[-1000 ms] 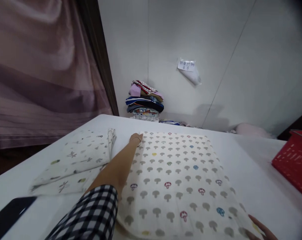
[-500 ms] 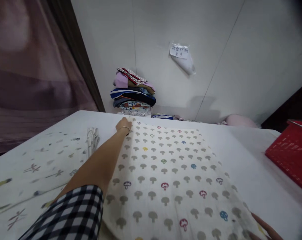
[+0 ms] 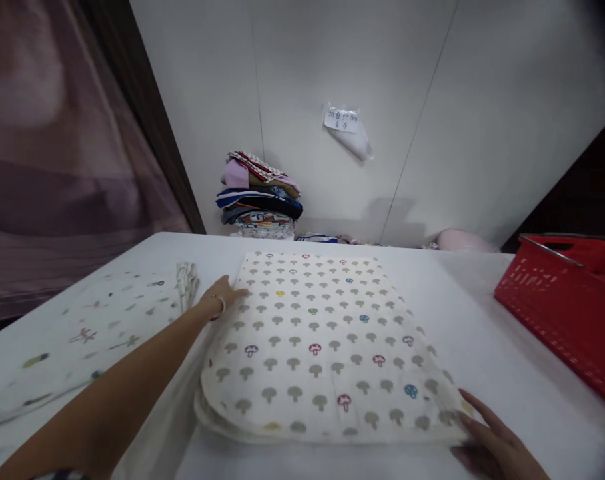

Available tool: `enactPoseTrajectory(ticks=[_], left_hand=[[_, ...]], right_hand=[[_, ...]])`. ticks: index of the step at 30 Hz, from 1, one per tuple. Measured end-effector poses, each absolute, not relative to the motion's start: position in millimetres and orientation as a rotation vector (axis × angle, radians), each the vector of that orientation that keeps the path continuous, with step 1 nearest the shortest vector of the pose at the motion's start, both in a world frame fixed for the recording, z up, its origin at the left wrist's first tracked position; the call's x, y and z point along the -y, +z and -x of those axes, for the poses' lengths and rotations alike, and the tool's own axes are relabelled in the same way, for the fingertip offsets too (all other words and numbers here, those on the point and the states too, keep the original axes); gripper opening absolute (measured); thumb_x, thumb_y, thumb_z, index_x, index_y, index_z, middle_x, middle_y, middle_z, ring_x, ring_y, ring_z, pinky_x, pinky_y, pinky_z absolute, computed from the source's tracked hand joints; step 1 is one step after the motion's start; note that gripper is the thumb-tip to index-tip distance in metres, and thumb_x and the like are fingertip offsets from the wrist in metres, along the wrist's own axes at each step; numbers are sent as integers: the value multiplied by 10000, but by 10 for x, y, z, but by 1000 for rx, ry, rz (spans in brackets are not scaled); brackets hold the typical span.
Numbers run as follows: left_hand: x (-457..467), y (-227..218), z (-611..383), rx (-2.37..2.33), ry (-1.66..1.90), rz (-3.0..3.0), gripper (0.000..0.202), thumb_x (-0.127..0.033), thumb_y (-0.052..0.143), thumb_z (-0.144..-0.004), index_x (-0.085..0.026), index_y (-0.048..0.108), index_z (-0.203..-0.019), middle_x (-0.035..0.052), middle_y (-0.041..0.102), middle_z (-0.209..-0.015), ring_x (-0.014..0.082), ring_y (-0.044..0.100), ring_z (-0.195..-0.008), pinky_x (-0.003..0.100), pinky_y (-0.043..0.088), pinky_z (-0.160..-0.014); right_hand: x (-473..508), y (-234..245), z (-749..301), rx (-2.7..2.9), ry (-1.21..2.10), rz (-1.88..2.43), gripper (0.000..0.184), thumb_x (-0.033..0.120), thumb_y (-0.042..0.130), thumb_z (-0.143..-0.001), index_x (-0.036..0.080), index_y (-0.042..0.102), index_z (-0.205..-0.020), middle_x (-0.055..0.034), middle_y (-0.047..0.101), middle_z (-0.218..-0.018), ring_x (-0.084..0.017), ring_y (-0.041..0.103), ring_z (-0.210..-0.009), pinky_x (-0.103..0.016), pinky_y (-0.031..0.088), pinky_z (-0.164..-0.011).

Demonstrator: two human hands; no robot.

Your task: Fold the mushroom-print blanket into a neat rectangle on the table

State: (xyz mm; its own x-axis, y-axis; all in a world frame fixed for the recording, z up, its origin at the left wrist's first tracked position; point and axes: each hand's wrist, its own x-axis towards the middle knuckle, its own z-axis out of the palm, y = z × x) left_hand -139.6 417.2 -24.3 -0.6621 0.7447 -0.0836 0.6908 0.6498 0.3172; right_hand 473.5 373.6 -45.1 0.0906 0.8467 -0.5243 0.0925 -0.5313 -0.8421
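A white cloth with grey and coloured mushroom prints (image 3: 327, 333) lies folded in layers on the table, its rounded near-left corner showing stacked edges. My left hand (image 3: 224, 293), with a bracelet on the wrist, rests at the cloth's left edge. Its thumb reaches onto the fabric, apart from the other fingers. At the near-right corner my right hand (image 3: 492, 437) has the cloth's edge between thumb and fingers; some fingertips are hidden. Left of my left arm, a second pale cloth with plant-like prints (image 3: 87, 333) is spread out.
A bunched strip of patterned fabric (image 3: 187, 285) lies beyond the second cloth. Folded clothes (image 3: 259, 200) are stacked against the wall behind the white table (image 3: 432, 293). A red basket (image 3: 557, 307) with a metal handle stands on the right. A curtain (image 3: 77, 167) hangs at left.
My left hand has come back from the cloth's far-left corner to its left edge, fingers loosened. The camera view has shifted, and the cloth's near edge and more of my right hand show.
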Motion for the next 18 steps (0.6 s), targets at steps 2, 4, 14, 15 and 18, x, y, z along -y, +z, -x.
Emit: enactPoseTrajectory(ticks=[2, 4, 14, 15, 18], left_hand=[[-3812, -243, 1223, -2606, 328, -1171, 872, -535, 614, -684, -63, 318, -1355, 221, 506, -1287, 333, 490, -1178, 397, 426, -921], [-3478, -244, 1026, -2586, 306, -1146, 879, -523, 594, -705, -68, 265, -1381, 224, 464, -1327, 329, 477, -1191, 400, 427, -920], [-2831, -144, 216, -2677, 436, -1128, 720, -258, 578, -729, -97, 292, -1370, 200, 472, -1304, 278, 521, -1140, 339, 426, -928], [-2817, -125, 243, -2688, 456, -1158, 704, -214, 570, -726, -100, 301, -1367, 189, 513, -1258, 271, 527, -1130, 331, 427, -927], [-2760, -111, 408, -2725, 501, -1184, 662, -190, 560, -730, -84, 340, -1345, 173, 578, -1162, 272, 521, -1131, 334, 416, -944]], right_hand=[[-3717, -366, -4667, 928, 1519, 1691, 808, 451, 760, -574, 302, 439, -1300, -10, 671, -800, -156, 624, -539, -317, 588, -589], [-3721, -304, -4631, 951, 1567, 1657, 790, 417, 764, -602, 277, 427, -1303, -12, 668, -803, -142, 617, -530, -321, 588, -606], [-3798, -262, -4617, 1011, 1643, 1504, 678, 164, 675, -720, 188, 358, -1319, -47, 665, -828, -146, 644, -601, -270, 578, -538], [-3791, -265, -4603, 1013, 1648, 1483, 684, 149, 675, -718, 187, 357, -1322, -46, 663, -823, -147, 645, -600, -268, 577, -534], [-3743, -279, -4544, 1022, 1668, 1471, 715, 143, 690, -716, 191, 342, -1339, -41, 654, -805, -139, 636, -557, -267, 574, -516]])
